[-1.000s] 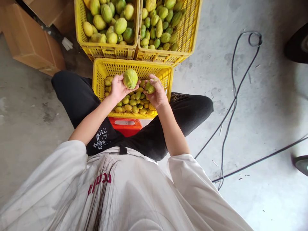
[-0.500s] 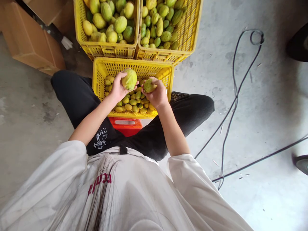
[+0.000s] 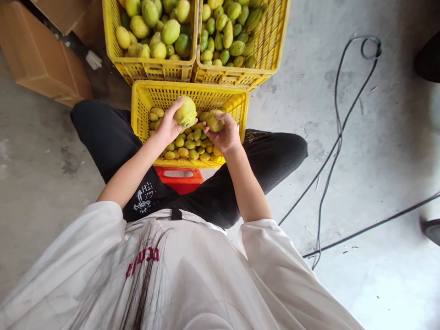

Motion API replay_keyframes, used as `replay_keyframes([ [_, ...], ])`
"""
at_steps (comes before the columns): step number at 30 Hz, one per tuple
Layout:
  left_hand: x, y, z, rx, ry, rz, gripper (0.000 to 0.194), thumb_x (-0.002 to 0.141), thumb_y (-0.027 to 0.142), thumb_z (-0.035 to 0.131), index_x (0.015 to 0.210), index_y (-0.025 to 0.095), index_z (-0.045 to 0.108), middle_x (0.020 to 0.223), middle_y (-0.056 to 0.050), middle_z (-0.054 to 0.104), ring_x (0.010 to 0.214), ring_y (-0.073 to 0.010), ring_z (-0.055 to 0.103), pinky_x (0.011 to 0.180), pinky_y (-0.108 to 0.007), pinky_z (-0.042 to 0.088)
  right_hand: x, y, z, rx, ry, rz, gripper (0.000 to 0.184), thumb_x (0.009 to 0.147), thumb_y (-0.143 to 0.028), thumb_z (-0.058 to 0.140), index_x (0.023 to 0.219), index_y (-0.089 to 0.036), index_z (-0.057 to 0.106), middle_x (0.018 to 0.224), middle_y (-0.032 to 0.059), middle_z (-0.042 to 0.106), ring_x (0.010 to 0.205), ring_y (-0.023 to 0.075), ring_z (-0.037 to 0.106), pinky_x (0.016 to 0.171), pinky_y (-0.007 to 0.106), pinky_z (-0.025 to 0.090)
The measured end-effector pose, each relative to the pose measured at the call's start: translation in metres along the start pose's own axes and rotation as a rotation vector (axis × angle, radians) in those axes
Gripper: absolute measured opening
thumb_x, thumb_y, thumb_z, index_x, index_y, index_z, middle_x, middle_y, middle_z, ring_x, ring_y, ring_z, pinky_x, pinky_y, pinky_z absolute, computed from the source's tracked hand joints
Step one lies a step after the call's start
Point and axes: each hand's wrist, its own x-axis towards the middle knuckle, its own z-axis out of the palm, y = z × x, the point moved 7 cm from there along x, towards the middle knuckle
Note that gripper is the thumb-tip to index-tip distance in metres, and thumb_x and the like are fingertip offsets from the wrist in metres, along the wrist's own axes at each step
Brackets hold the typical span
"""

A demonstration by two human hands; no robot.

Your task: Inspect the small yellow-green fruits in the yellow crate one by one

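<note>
My left hand is closed round a large yellow-green lemon, fingers beneath it and thumb on its upper side. In my right hand is a smaller lemon, its visible face dull with brownish marks. Both hands are above a yellow plastic crate between my knees. Lower down in that crate lie many small yellow and green lemons; my hands and forearms hide part of them.
Beyond, two yellow crates stand side by side: the left crate and the right crate, both holding lemons. Under the near crate shows a red plastic piece. Cardboard boxes stand at left; a black cable crosses the floor at right.
The smaller lemon has turned in my right hand, bringing a browner, blemished side into view. My left hand keeps its lemon, slightly turned. The view has shifted a little.
</note>
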Motion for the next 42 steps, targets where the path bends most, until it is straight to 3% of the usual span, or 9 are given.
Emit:
replay_keyframes([
  [4, 0.0, -0.002, 0.0, 0.062, -0.022, 0.003, 0.027, 0.115, 0.038, 0.05, 0.13, 0.025, 0.068, 0.106, -0.003, 0.086, 0.156, -0.0323, 0.062, 0.134, -0.052, 0.048, -0.002, -0.002, 0.003, -0.004, -0.003, 0.019, 0.042, 0.086, -0.057, 0.088, 0.095, -0.029, 0.058, 0.099, 0.0034, 0.073, 0.115, 0.0303, 0.077, 0.078, 0.039, 0.071],
  [8, 0.005, -0.008, -0.001, 0.072, -0.044, -0.03, 0.032, 0.111, 0.042, 0.054, 0.135, 0.031, 0.071, 0.107, -0.004, 0.088, 0.16, -0.0375, 0.058, 0.127, -0.05, 0.053, -0.001, -0.004, 0.002, -0.001, 0.003, 0.01, 0.043, 0.087, -0.061, 0.087, 0.093, -0.03, 0.058, 0.101, 0.0039, 0.074, 0.111, 0.0293, 0.078, 0.077, 0.039, 0.071],
  [12, 0.011, -0.008, -0.007, 0.077, 0.009, 0.01, 0.035, 0.112, 0.04, 0.05, 0.132, 0.021, 0.07, 0.104, -0.006, 0.085, 0.138, -0.0314, 0.076, 0.109, -0.041, 0.067, 0.002, -0.002, -0.001, -0.015, -0.002, -0.003, 0.047, 0.085, -0.066, 0.088, 0.093, -0.031, 0.058, 0.101, 0.0042, 0.075, 0.112, 0.0305, 0.078, 0.077, 0.042, 0.071],
  [16, 0.012, -0.007, -0.007, 0.02, 0.001, -0.02, 0.041, 0.111, 0.041, 0.05, 0.143, 0.023, 0.067, 0.107, -0.006, 0.086, 0.12, -0.0278, 0.084, 0.097, -0.036, 0.071, 0.003, -0.002, -0.001, 0.03, -0.001, -0.026, 0.046, 0.086, -0.068, 0.084, 0.096, -0.03, 0.061, 0.103, 0.0049, 0.077, 0.116, 0.0324, 0.079, 0.081, 0.044, 0.072],
  [22, 0.01, -0.004, -0.006, -0.004, -0.033, -0.003, 0.042, 0.108, 0.043, 0.062, 0.147, 0.03, 0.065, 0.115, -0.003, 0.086, 0.124, -0.0264, 0.083, 0.098, -0.033, 0.069, 0.0, -0.006, 0.003, 0.11, -0.013, -0.041, 0.04, 0.085, -0.059, 0.079, 0.107, -0.028, 0.069, 0.117, 0.008, 0.082, 0.125, 0.0337, 0.079, 0.093, 0.047, 0.073],
  [25, 0.007, -0.003, -0.005, 0.015, -0.042, 0.041, 0.033, 0.111, 0.039, 0.059, 0.141, 0.027, 0.065, 0.12, -0.004, 0.083, 0.128, -0.0251, 0.081, 0.101, -0.033, 0.068, -0.001, -0.007, 0.004, 0.085, -0.017, -0.047, 0.04, 0.085, -0.06, 0.082, 0.107, -0.029, 0.068, 0.115, 0.0062, 0.082, 0.126, 0.0322, 0.079, 0.099, 0.049, 0.073],
  [32, 0.002, -0.005, -0.001, 0.016, -0.024, 0.002, 0.04, 0.111, 0.048, 0.065, 0.148, 0.031, 0.063, 0.141, -0.008, 0.076, 0.141, -0.0352, 0.075, 0.111, -0.047, 0.066, -0.005, -0.002, 0.01, -0.014, -0.056, -0.065, 0.05, 0.078, -0.058, 0.095, 0.108, -0.034, 0.064, 0.097, -0.0032, 0.073, 0.11, 0.0271, 0.08, 0.092, 0.044, 0.072],
  [37, 0.005, -0.006, -0.001, 0.057, -0.039, -0.013, 0.038, 0.114, 0.05, 0.058, 0.142, 0.026, 0.067, 0.131, -0.008, 0.08, 0.144, -0.0375, 0.072, 0.11, -0.05, 0.067, -0.008, -0.004, 0.018, -0.003, -0.121, -0.105, 0.049, 0.078, -0.049, 0.098, 0.111, -0.034, 0.065, 0.102, -0.0036, 0.074, 0.104, 0.0237, 0.077, 0.093, 0.042, 0.068],
  [42, 0.003, -0.005, -0.002, 0.06, 0.0, -0.043, 0.042, 0.113, 0.047, 0.043, 0.134, 0.023, 0.07, 0.111, -0.009, 0.083, 0.143, -0.0375, 0.071, 0.108, -0.049, 0.068, -0.005, -0.005, 0.013, 0.008, -0.054, -0.047, 0.043, 0.084, -0.06, 0.086, 0.109, -0.033, 0.065, 0.107, 0.0009, 0.078, 0.121, 0.0319, 0.078, 0.095, 0.048, 0.07],
])
